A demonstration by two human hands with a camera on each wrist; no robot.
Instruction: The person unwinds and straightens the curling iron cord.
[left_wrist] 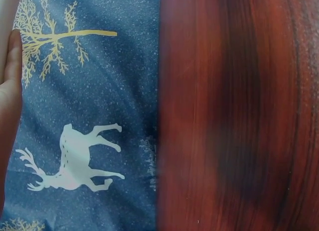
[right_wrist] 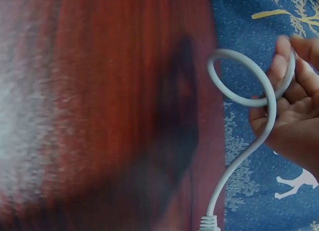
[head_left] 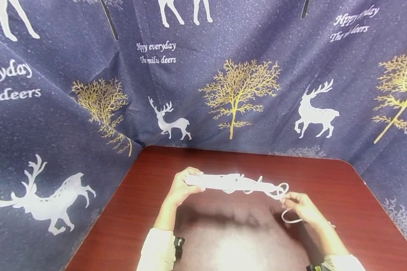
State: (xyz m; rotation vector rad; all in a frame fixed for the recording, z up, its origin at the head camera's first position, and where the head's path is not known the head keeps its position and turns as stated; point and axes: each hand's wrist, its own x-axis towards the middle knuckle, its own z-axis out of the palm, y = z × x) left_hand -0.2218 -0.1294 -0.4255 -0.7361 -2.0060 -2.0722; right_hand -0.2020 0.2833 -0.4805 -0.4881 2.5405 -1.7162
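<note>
A long white power strip (head_left: 213, 182), its surface washed out by glare, is held above the table with white cord wound around its middle and right part. My left hand (head_left: 183, 188) grips its left end, fingers behind and thumb in front. In the left wrist view only a slice of that hand (left_wrist: 11, 99) and the strip's edge (left_wrist: 6, 21) show. My right hand (head_left: 303, 207) pinches the cord near the strip's right end. The right wrist view shows the cord (right_wrist: 271, 109) looping from those fingertips and hanging to a ribbed sleeve (right_wrist: 209, 223); what lies beyond is cut off.
Below both hands lies a reddish-brown wooden table (head_left: 162, 158), with bright glare at its near middle. Dark blue cloth (head_left: 196, 82) printed with deer and trees hangs behind it and along its sides. A dark band (head_left: 178, 242) sits on the left wrist.
</note>
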